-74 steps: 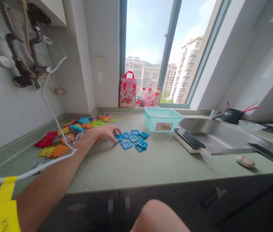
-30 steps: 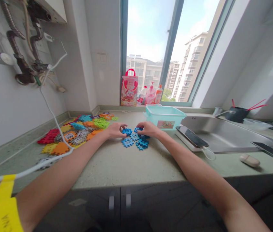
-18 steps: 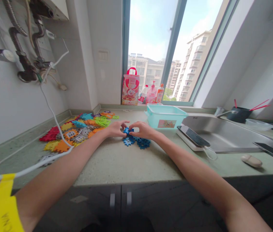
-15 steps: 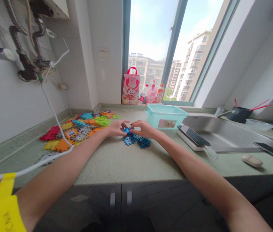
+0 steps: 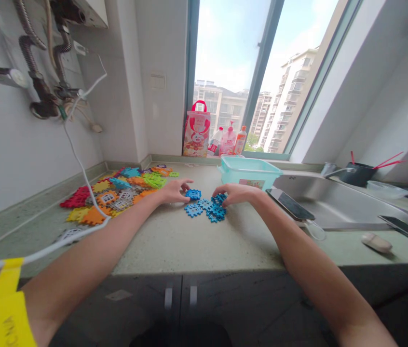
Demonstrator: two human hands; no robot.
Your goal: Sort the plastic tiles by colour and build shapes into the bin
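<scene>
My left hand [image 5: 175, 192] rests on the counter with its thumb and fingers apart. Its thumb is at the left edge of a small stack of blue interlocking tiles [image 5: 193, 194], and the index finger is raised clear of them. My right hand [image 5: 239, 193] has its fingertips closed on a blue interlocking tile [image 5: 219, 198] at the back of a loose group, partly hidden by the fingers. Other tiles of that group, one a lighter blue tile [image 5: 193, 210] with a window-like grid, lie flat and overlapping between the hands.
A heap of mixed-colour tiles [image 5: 107, 197] lies at the left, crossed by a white cable [image 5: 88, 185]. Behind my right hand stands a turquoise tub [image 5: 231, 177]. A phone [image 5: 291, 204] lies beside the steel sink [image 5: 337, 205]; a pale mouse-shaped object [image 5: 376, 242] sits farther right.
My hands were together over the blue stack. My right hand has moved right, off the stack and onto the loose blue tiles; my left hand has stayed beside the stack.
</scene>
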